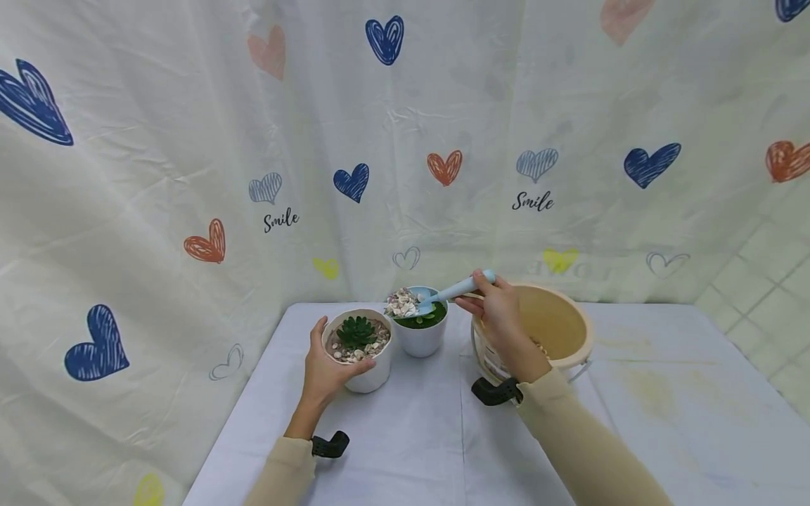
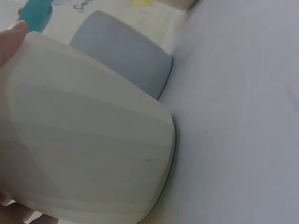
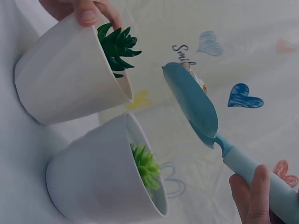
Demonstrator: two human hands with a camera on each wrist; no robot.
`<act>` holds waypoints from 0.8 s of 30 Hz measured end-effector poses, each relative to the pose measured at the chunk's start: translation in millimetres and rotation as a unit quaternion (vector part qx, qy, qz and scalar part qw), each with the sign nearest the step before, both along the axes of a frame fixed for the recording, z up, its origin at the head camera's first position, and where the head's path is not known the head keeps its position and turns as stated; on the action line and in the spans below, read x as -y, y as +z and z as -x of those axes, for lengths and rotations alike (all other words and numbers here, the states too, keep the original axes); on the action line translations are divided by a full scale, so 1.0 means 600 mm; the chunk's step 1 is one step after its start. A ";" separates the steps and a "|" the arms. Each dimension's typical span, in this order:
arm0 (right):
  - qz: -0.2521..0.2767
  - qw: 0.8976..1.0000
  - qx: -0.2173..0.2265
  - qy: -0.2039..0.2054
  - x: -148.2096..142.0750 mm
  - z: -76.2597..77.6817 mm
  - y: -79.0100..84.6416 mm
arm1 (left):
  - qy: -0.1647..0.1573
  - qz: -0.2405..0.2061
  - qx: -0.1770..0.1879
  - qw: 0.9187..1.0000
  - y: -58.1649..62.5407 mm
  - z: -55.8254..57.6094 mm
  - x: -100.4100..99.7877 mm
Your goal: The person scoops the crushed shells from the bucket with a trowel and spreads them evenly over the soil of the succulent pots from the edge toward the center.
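heart-printed white curtain (image 1: 405,133) behind white-covered table (image 1: 418,436)

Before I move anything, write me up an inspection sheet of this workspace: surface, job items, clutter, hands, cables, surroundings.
Surface: white-covered table, with yellowish stains at right.
Job items: nearer pot with dark green plant and pebbles; farther pot with lighter green plant; blue scoop loaded with pebbly material, held above the pots; beige bucket at right, its contents mostly hidden.
Clutter: nothing seen.
Left hand: grips the nearer pot.
Right hand: holds the scoop's handle.
Cables: nothing seen.
Surroundings: white backdrop printed with hearts and "Smile"; tiles at far right.
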State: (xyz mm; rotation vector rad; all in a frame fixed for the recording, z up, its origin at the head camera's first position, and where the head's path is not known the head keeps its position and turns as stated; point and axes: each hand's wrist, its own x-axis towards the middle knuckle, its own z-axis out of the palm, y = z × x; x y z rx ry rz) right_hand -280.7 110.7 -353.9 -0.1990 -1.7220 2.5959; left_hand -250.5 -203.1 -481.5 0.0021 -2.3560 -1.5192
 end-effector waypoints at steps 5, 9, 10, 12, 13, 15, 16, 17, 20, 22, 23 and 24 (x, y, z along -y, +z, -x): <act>0.004 1.000 -0.002 -0.002 0.010 0.004 -0.002 | -0.025 -0.025 0.008 0.999 -0.004 0.003 0.010; -0.002 1.000 -0.002 0.000 0.016 0.007 -0.004 | -0.055 -0.048 0.013 0.997 -0.005 0.007 0.018; -0.008 1.000 -0.003 -0.001 0.017 0.008 -0.004 | -0.063 -0.052 0.015 0.997 -0.004 0.008 0.020; -0.022 1.000 -0.004 0.000 0.019 0.009 -0.004 | -0.081 -0.060 0.019 0.995 -0.004 0.010 0.025; -0.028 1.000 -0.005 0.001 0.020 0.011 -0.004 | -0.092 -0.067 0.022 0.993 -0.004 0.010 0.027; -0.045 0.999 -0.007 0.003 0.022 0.013 -0.005 | -0.114 -0.077 0.027 0.990 -0.003 0.012 0.031; -0.053 0.999 -0.007 0.004 0.023 0.014 -0.005 | -0.122 -0.081 0.031 0.989 -0.002 0.013 0.033; -0.064 0.998 -0.006 0.006 0.024 0.015 -0.005 | -0.136 -0.090 0.035 0.986 -0.002 0.014 0.035; -0.094 0.995 -0.005 0.015 0.027 0.017 -0.006 | -0.172 -0.120 0.046 0.977 0.000 0.017 0.039; -0.110 0.994 -0.004 0.022 0.029 0.019 -0.008 | -0.192 -0.138 0.054 0.970 0.000 0.018 0.041; -0.116 0.993 -0.004 0.025 0.030 0.019 -0.008 | -0.202 -0.148 0.057 0.966 0.000 0.019 0.043; -0.121 0.992 -0.008 0.027 0.031 0.020 -0.009 | -0.208 -0.154 0.059 0.964 0.000 0.019 0.044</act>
